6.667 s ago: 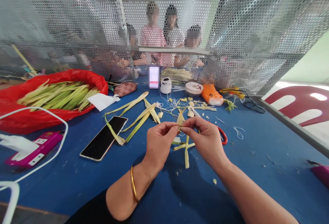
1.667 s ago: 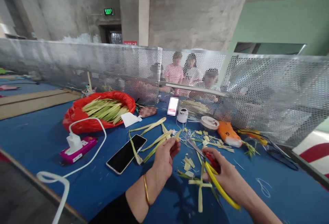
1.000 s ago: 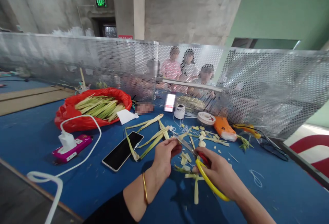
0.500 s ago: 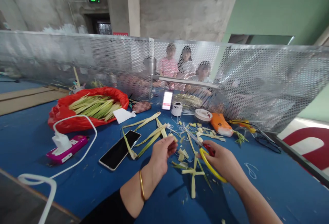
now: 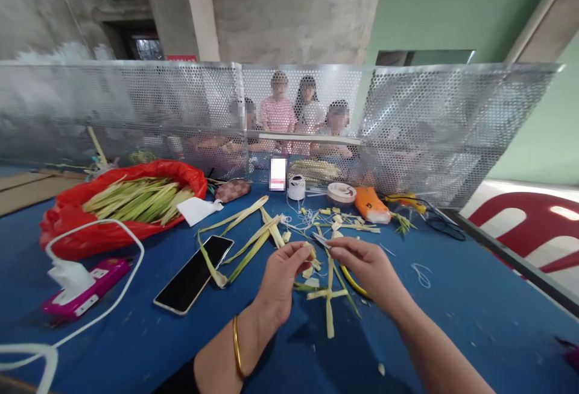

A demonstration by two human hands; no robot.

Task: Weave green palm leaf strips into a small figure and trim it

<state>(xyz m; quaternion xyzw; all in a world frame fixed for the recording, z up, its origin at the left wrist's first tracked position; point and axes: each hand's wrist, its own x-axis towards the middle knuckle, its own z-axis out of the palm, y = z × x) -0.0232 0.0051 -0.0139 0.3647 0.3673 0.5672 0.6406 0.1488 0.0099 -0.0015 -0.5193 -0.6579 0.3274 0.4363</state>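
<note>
My left hand is closed, its thumb and forefinger pinching a small pale piece of leaf, mostly hidden by the fingers. Facing it, my right hand grips the scissors near the blades, which point toward my left fingertips. Their yellow handle loop shows below the hand. A cross-shaped figure of folded leaf strips lies on the blue table under both hands. Cut leaf scraps and white thread are scattered just beyond.
Long leaf strips lie beside a black phone. At left are a red bag of leaves and a magenta power strip. A thread spool, tape roll and orange packet stand before a perforated metal screen; people sit behind it.
My right hand has shifted its hold from the scissors' handles to near the blades and come closer to my left hand. The left hand keeps its pinch. The camera view has turned right.
</note>
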